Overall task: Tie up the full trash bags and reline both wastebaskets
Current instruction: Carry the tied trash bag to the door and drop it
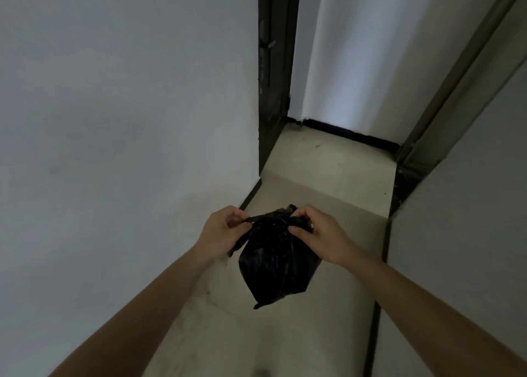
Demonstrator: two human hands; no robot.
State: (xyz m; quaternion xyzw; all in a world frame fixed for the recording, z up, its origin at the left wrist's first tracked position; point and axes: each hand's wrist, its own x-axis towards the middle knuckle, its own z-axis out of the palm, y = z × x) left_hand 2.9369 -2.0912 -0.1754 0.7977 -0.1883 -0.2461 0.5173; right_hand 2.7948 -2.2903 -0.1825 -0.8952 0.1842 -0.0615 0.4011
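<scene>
I see both forearms reaching fwd, one black trash bag [278, 258] hanging in mid-air betw. the hands, clear of the floor [328, 182]. Left hand [221, 231] is pinched closed on a strip of bag plastic pulled out to the left; right hand [316, 232] is closed on the gathered neck at the bag's top right. Bag body hangs below both grips. Knot itself is hard to make out, black on black. Bag contents hidden. Count: 1 bag, 2 hands. Farther off, a dark door frame [273, 71] w/ a handle, dim corridor beyond.
</scene>
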